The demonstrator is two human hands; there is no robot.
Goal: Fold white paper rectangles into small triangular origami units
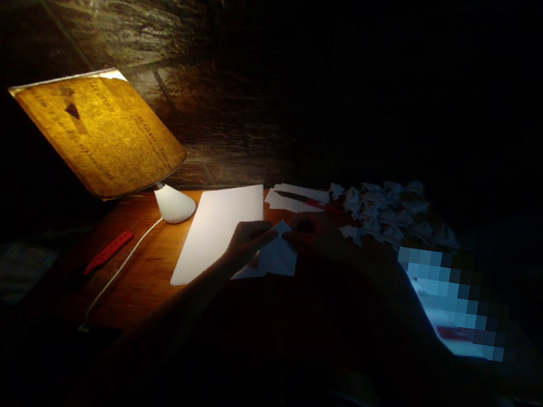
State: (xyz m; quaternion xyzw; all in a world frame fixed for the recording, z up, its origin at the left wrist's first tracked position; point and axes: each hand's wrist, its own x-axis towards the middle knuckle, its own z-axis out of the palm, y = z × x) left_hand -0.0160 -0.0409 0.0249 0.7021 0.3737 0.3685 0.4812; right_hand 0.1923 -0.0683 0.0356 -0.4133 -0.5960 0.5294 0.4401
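Note:
Between my two hands is a small piece of white paper [279, 252] with a pointed, folded top. My left hand [247, 237] grips its upper left edge, thumb stretched toward the point. On the other side, my right hand [313, 231] pinches near the tip; deep shadow hides most of its fingers. Just left of the folded paper, and partly behind my left hand, lies a large white sheet [221, 237]. Beyond my hands, smaller white sheets [285, 197] lie with a dark and red pen-like tool [305, 199] across them.
Many folded paper pieces [386, 209] are heaped at the back right. A lamp with a printed shade [99, 132] and white base [174, 205] stands left, its cable [115, 269] running forward. A red-handled tool [109, 253] lies beside it. A lit, pixelated screen [443, 308] is at right.

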